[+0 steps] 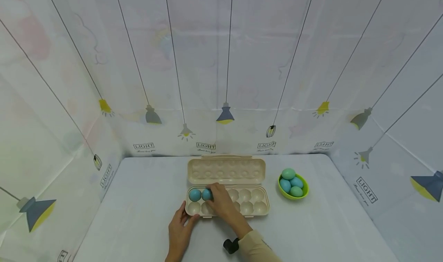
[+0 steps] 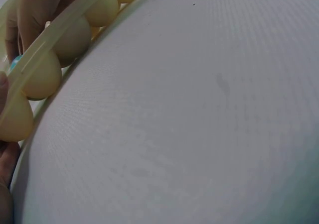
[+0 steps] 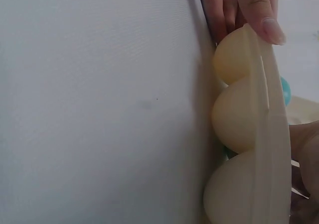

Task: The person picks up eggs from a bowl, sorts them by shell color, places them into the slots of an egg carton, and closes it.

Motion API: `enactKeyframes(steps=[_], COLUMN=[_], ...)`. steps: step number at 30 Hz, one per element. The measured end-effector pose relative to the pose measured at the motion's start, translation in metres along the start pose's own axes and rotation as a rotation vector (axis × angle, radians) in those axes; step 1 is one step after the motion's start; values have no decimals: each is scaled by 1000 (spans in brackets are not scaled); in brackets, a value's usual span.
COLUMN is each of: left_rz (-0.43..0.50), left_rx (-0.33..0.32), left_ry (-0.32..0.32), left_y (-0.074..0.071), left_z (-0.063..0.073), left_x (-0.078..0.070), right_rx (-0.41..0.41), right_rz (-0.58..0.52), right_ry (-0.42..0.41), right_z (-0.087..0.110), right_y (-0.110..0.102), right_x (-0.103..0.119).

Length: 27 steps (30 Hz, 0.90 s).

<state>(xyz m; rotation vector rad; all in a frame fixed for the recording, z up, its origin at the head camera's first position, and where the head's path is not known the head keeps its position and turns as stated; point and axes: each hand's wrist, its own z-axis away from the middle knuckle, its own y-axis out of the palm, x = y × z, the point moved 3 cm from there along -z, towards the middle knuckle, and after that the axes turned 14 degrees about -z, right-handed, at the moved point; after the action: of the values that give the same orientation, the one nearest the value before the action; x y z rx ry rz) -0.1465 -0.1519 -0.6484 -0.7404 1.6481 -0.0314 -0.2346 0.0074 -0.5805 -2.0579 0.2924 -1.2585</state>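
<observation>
"Where exactly is the blue egg (image 1: 206, 194), since fingers partly cover it?"

"At the second cup from the left in the far row of the egg carton (image 1: 258, 207). The right hand (image 1: 221, 202) pinches it from above; I cannot tell whether it rests in the cup."

"How is that hand set?"

"Back upward, slanting over the carton's near row, fingers pointing down. Its forearm, in a beige sleeve (image 1: 257, 248), comes from the carton's near right."

"And the left hand (image 1: 180, 227)?"

"It grips the carton's near left corner, thumb on the rim, other fingers lower against the outside."

"What else?"

"Another blue egg (image 1: 195, 195) sits in the carton's far left cup. The open lid (image 1: 226, 170) lies beyond the cups. Right of the carton, apart from it, a lime bowl (image 1: 292, 196) holds blue and green eggs (image 1: 288, 173)."
</observation>
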Motion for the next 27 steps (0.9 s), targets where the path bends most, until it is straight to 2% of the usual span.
enactKeyframes(steps=[10,27], left_rz=[9,7], left_rx=[-10,21], left_ry=[3,-27], left_y=[0,0], left_z=[2,0], left_x=[2,0], right_rx=[14,-4], right_rz=[16,31], right_ry=[23,-12], right_z=[1,3], right_y=[3,0], right_x=[-2,0])
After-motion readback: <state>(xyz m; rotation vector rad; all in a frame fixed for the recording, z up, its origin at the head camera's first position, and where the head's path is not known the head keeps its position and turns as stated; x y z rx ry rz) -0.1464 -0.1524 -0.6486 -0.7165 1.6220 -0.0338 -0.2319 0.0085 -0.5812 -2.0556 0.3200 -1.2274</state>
